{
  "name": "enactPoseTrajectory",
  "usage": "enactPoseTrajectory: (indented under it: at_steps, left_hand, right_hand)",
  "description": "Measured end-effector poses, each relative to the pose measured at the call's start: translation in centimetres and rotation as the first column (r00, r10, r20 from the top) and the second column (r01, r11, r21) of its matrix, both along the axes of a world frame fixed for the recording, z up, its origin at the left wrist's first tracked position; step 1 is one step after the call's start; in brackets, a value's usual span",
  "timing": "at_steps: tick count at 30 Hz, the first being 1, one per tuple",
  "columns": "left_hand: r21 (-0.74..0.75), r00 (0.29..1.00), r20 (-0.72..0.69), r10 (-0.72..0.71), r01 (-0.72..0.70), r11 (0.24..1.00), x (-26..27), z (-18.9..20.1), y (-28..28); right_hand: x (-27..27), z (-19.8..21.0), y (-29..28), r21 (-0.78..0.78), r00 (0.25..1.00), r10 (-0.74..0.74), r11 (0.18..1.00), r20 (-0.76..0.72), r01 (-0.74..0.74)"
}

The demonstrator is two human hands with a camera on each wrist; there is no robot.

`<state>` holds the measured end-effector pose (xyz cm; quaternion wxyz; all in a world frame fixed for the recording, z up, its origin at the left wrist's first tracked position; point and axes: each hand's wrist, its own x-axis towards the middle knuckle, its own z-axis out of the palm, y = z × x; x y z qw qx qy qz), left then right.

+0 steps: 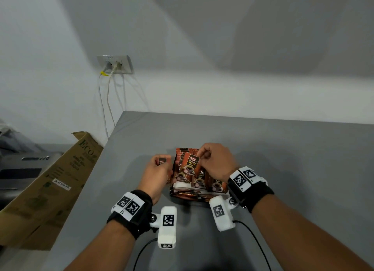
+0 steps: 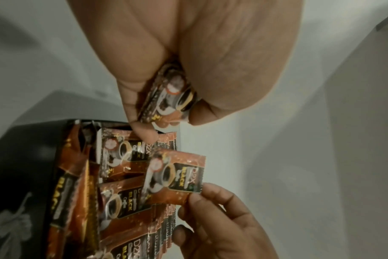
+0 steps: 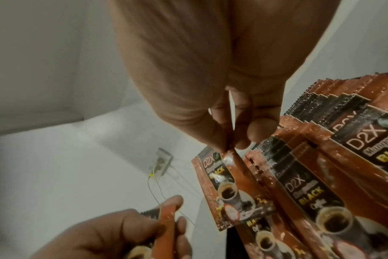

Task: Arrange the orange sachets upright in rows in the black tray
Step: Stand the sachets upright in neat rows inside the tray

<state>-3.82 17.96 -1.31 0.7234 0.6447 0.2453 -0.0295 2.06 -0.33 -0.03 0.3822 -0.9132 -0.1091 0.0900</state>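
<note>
So the tray point(image 1: 182, 195) sits on the grey surface point(image 1: 283, 159) and it's already pretty full of sachets point(image 1: 217, 184) standing in rows, a few near the front leaning a bit. Right hand point(image 1: 214, 161) is over the back of the tray, thumb and forefinger pinching 1 sachet point(image 1: 191, 162) by its top corner so it hangs label-out just above the packed ones. Left hand point(image 1: 159, 172) is just left of the tray, fingers curled round a small bunch point(image 1: 162, 162) of more sachets, can't tell how many from here.

Looks to me like the placing step: feed from the left-hand stash, drop them in 1 at a time with the right. Next move probably needs that hanging sachet lowered straight down into a gap in a row, bottom edge first, without knocking the neighbours over. They're thin and floppy, so I'd guess a slanted entry just folds it or tips the leaners flat.

Off to the left of the tray there's a cardboard box point(image 1: 60, 181) past the surface edge, and a wall socket point(image 1: 115, 64) with cables behind.
</note>
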Motion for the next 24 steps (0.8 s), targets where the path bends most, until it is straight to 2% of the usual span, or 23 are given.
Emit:
enactPoseTrajectory:
  at_steps: [7, 12, 24]
  left_hand:
    - [0.053, 0.999, -0.021, 0.030, -0.029, 0.998, -0.2, -0.4, 0.7]
    - [0.075, 1.000, -0.006, 0.028, -0.027, 0.997, -0.7, -0.7, 1.0]
    - [0.111, 1.000, 0.015, 0.001, -0.003, 0.994, -1.3, -0.7, 1.3]
  right_hand:
    - [-0.6, -1.3, 2.1, -0.167, 0.988, 0.136, 0.975, -0.078, -0.147]
    - [-0.4, -2.1, 3.1, -0.229, 0.985, 0.149, 0.959, -0.088, -0.166]
    - [-0.4, -2.1, 3.5, -0.247, 0.986, 0.154, 0.955, -0.067, -0.166]
